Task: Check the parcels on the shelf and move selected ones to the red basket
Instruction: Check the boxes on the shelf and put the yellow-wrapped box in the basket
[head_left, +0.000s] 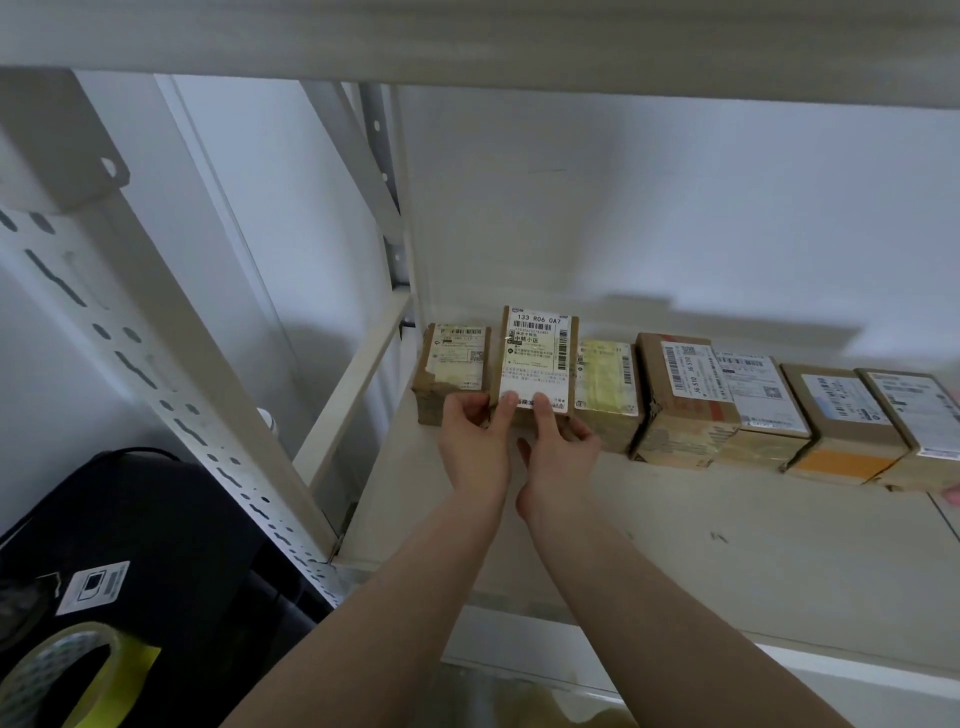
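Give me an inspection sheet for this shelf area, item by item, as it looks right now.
Surface: white shelf board, front part bare, slightly scuffed.
Job's things: row of cardboard parcels along the back; tilted parcel with label 133 R06 0A7 faces the camera. Red basket not in view.
Clutter: yellow tape roll on a black case, lower left.
Hands: left hand and right hand both grip the tilted parcel's lower edge.
Cables: nothing seen.
Surroundings: white perforated upright, white wall behind.

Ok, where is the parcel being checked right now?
The tilted parcel is second from the left in the shelf row, held by the left hand and right hand.
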